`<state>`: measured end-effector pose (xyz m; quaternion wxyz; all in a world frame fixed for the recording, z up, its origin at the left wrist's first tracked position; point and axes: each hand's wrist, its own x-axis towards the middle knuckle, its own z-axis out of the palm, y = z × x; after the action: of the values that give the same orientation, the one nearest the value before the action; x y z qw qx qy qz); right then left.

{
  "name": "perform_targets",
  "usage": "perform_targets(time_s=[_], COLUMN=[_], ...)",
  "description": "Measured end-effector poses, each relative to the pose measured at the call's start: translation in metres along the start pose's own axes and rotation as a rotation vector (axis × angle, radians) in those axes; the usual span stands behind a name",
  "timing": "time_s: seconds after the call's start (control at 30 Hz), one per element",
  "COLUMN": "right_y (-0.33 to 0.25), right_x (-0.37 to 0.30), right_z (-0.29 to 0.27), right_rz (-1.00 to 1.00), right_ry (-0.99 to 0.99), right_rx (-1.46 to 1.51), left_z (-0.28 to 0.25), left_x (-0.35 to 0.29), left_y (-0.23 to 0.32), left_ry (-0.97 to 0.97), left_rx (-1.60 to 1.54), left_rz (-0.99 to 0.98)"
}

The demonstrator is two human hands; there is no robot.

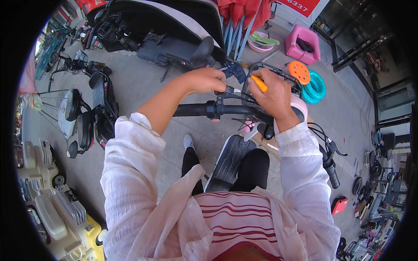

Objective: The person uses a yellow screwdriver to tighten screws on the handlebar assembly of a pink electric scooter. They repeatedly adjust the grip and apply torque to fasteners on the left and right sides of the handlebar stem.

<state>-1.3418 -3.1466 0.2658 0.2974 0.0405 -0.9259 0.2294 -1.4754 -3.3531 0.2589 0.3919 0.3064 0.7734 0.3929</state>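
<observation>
A scooter's handlebar (239, 109) stretches across in front of me. My left hand (208, 81) is closed at the left brake lever (226, 92), gripping it near its mount, ahead of the black left grip (189, 109). In my right hand (272, 89) is an orange-handled tool (259, 84), held above the bar's middle. Its working end is hidden, so its kind cannot be told. A small silver part (237, 90) shows between my hands, beside the lever. Beyond them sits the scooter's black front basket (278, 71).
Below the bar is the scooter's black footboard (230, 158), between my legs. Parked scooters (102, 93) stand at the left and far side. A pink armchair (303, 44), an orange disc (299, 72) and a teal coil (314, 87) lie beyond the basket. A red case (339, 205) sits at the right.
</observation>
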Motion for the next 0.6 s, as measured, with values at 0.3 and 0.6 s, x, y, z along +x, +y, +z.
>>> perform_targets(time_s=[0.3, 0.6], right_y=[0.0011, -0.0005], right_x=[0.0002, -0.0002], right_z=[-0.0010, -0.0035], right_rz=[0.005, 0.021], right_ry=[-0.009, -0.021], right_rx=[-0.008, 0.011], left_z=[-0.0013, 0.0022], left_x=[0.0035, 0.0064], left_y=[-0.0054, -0.0070], left_ry=[-0.017, -0.004], left_rx=[-0.035, 0.069], left_rz=[0.012, 0.051])
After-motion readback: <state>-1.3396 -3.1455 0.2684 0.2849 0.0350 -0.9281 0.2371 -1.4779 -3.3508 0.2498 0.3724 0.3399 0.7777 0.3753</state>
